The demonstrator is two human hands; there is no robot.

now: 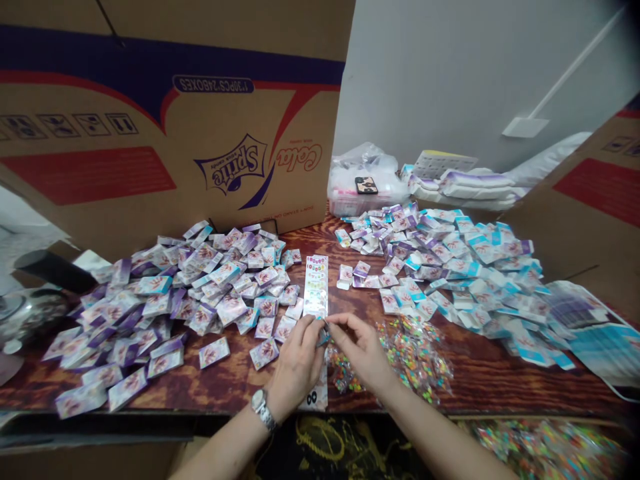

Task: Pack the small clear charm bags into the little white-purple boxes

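Note:
My left hand [299,353], with a watch on its wrist, is closed round a small white and blue card box [323,335], mostly hidden by the fingers. At the box's upper end the thumb and forefinger of my right hand [361,348] pinch together; whether they grip its flap or something tiny is too small to tell. Under both hands lies a long sticker sheet [315,287] with rows of small coloured pictures. Small bags of coloured candies [413,357] are heaped right of my right hand. Left of my left hand, small printed boxes [220,280] form a wide pile.
A second pile of small boxes [465,267] spreads over the table's right side. Large cartons [200,133] stand at the back left and far right. A phone [367,185] rests on a plastic-wrapped container [345,200]. More candy bags [550,447] lie below the table's front edge.

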